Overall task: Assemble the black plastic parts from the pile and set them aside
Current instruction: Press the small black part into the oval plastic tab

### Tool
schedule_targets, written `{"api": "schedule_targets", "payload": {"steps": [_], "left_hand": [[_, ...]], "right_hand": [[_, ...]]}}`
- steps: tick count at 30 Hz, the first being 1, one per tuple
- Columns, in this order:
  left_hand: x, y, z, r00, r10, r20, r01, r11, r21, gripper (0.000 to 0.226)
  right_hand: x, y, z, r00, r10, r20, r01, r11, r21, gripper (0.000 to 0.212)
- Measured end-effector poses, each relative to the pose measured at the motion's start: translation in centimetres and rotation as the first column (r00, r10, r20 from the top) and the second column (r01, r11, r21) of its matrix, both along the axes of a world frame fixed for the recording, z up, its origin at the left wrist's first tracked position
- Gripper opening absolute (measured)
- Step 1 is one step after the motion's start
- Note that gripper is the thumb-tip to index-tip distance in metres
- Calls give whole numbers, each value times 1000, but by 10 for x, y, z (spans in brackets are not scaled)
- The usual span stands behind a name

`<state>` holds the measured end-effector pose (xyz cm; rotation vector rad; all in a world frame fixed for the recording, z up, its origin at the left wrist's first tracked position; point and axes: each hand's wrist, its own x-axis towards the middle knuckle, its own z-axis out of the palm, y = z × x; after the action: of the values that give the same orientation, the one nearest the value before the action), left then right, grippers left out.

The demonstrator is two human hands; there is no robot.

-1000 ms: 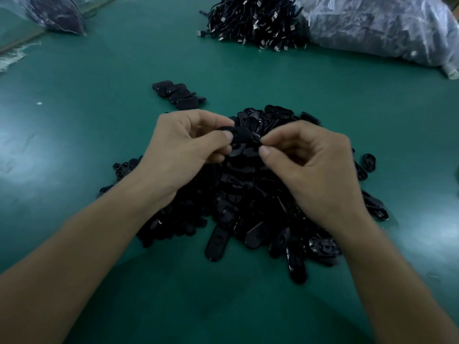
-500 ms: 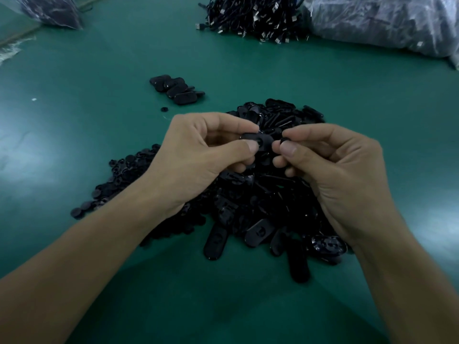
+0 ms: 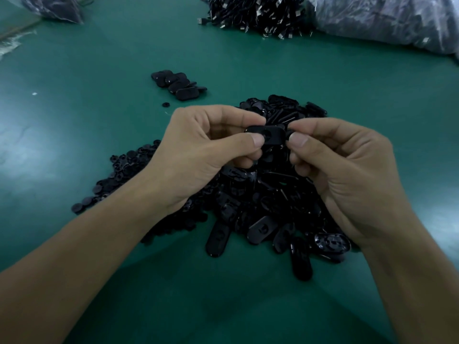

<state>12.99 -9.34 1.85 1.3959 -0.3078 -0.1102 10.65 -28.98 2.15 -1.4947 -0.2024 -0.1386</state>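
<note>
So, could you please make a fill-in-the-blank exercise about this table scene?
The left hand pinches an oblong black part with a round ___.
The right hand pinches a much ___ black piece beside it.
Both hands work above a ___ of black parts on the green table.
Missing: hole, smaller, pile.

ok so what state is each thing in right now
left hand, pinches the part's left end
right hand, pinches a small piece at the part's right end
part, held over the pile, hole showing
pile, loose on the table
stack, set aside beyond the pile
cables, heaped at far edge
</note>
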Motion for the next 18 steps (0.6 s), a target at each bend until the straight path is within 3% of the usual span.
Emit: {"api": "schedule_targets", "payload": {"steps": [3,9,18], "left_hand": [[0,1,1,1000,-4,10,4,1000,0,17],[-3,-2,1,998,5,64,-11,995,97,23],[-3,-2,1,998,-5,61,-2,992,123,24]], "right_hand": [[-1,1,1,999,-28,21,29,999,-46,12],[-7,8,5,970,-122,212,191,917,-349,20],[-9,12,7,967,-136,218,224,861,-457,25]]}}
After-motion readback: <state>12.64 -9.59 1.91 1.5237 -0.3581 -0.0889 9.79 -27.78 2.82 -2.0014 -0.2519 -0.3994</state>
